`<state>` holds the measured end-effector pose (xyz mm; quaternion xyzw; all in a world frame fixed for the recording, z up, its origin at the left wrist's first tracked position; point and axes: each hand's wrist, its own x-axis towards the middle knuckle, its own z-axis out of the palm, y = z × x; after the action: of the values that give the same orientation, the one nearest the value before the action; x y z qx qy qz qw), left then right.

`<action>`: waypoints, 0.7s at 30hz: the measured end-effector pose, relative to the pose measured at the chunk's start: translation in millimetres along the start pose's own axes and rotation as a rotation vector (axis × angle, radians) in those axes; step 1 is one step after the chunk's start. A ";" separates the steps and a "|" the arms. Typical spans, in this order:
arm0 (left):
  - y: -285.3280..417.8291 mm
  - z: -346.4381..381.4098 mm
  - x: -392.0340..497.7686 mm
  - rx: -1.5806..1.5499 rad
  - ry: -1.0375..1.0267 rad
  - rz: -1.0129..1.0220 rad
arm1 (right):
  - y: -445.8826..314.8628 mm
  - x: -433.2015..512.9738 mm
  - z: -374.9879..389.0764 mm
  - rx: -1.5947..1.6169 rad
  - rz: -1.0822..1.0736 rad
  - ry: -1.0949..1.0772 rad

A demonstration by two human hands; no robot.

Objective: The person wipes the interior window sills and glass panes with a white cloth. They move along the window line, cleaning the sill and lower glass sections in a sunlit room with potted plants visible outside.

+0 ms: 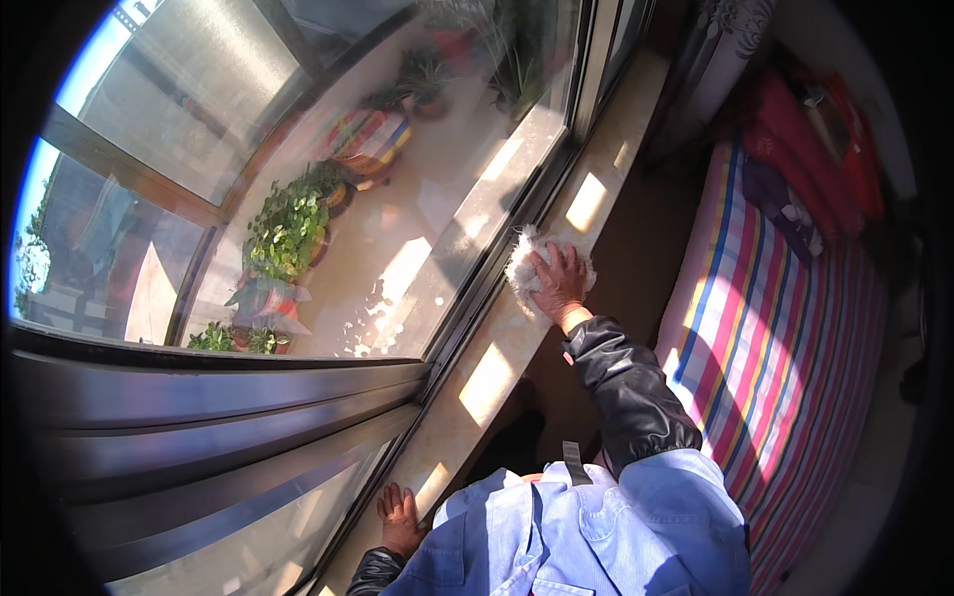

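Observation:
My right hand (563, 281) presses a fluffy white cloth (528, 261) against the pale stone windowsill (514, 320). Its fingers are spread over the cloth, which reaches to the window track. Lower down, my left hand (400, 518) rests on the same sill close to the window frame and holds nothing. Black sleeves cover both forearms. Alongside the sill runs a dark metal window frame (477, 279), with a large glass pane on its far side.
Beyond the glass stand several potted plants (287, 231) and a stool with a striped cover (370, 141). To my right is a bed with a striped sheet (760, 357), with red and purple fabric (809, 156) heaped on it. A patterned curtain (727, 59) hangs at the sill's far end.

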<state>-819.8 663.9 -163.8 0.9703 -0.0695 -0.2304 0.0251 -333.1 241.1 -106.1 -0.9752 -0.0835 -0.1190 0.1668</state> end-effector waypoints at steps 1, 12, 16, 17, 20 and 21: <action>1.7 0.1 0.1 0.005 0.031 -0.011 | 1.1 9.5 -5.5 0.067 0.133 -0.044; 55.2 -56.4 81.0 -0.289 -0.232 -0.435 | 85.5 42.5 -5.5 -0.039 -0.478 -0.193; 150.5 -221.3 202.5 -0.551 0.235 -0.073 | 137.9 122.8 -17.1 -0.025 -0.088 -0.016; 175.3 -264.9 239.6 -0.451 0.356 0.064 | 135.7 124.3 -15.8 -0.001 -0.096 -0.049; 254.5 -381.3 364.5 -0.248 0.574 0.446 | 134.5 108.3 -14.9 0.031 -0.448 -0.354; 280.7 -413.2 402.6 -0.144 0.596 0.530 | 136.0 105.0 -12.9 0.003 -0.550 -0.430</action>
<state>-312.3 334.1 49.2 0.9387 -0.2907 0.0714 0.1707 -207.6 123.1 -108.5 -0.9186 -0.3768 0.0489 0.1085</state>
